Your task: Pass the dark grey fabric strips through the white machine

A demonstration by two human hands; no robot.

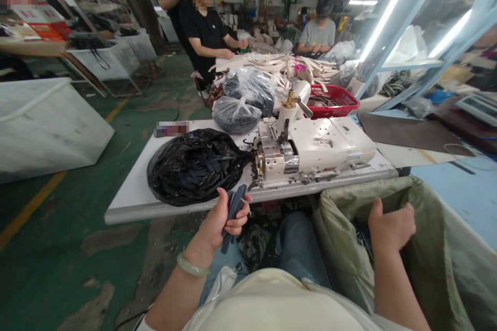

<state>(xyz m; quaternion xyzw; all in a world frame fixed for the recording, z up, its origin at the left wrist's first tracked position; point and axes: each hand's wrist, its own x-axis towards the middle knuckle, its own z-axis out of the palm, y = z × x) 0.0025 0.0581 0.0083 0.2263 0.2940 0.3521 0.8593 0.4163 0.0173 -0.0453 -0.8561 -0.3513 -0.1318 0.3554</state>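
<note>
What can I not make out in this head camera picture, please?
Head view:
- The dark strips in the left hand: the fingers hide their middle part.
- The inside of the green sack: its rim and the right hand hide it.
- The contents of the black plastic bag: the folds hide most.
- The small label on the table: blurred, unreadable.

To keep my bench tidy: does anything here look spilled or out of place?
Yes: the black plastic bag lies open on the white table, dark strips spilling toward the white machine; dark scraps also lie on the floor under the table.
</note>
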